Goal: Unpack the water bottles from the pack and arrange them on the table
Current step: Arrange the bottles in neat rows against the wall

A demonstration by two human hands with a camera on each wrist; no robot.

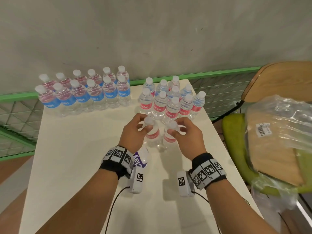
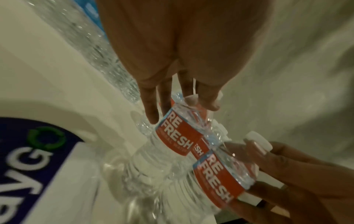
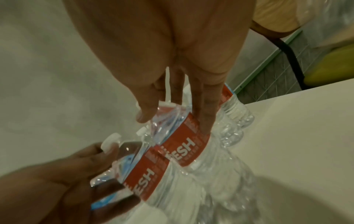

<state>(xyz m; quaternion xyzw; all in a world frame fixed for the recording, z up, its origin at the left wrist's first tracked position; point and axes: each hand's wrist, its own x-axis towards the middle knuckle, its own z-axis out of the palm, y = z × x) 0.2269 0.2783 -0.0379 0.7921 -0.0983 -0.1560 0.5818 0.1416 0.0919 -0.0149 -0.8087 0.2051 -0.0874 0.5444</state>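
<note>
Two hands work side by side over the white table (image 1: 70,166), each on one bottle. The left hand (image 1: 135,132) has its fingers curled round the neck and cap of the left red-label bottle (image 1: 152,135); the right hand (image 1: 184,134) pinches the top of the right red-label bottle (image 1: 168,139) the same way. Both bottles stand upright, just beside each other, near the middle of the table. In the left wrist view the left fingers (image 2: 151,104) run down to the label reading REFRESH.

Behind them stands the red-label cluster (image 1: 170,100): I count eleven bottles, packed close in rough rows near the far right corner. To the far left stands the blue-label block (image 1: 84,92), twelve bottles in two rows of six, touching one another.

Under the left wrist lies a crumpled wrapper with purple print (image 1: 141,160), flat on the table. To the right, off the table, a green-seated chair (image 1: 236,132) carries one heap of clear plastic wrap (image 1: 278,119) and a cardboard sheet (image 1: 270,149).
</note>
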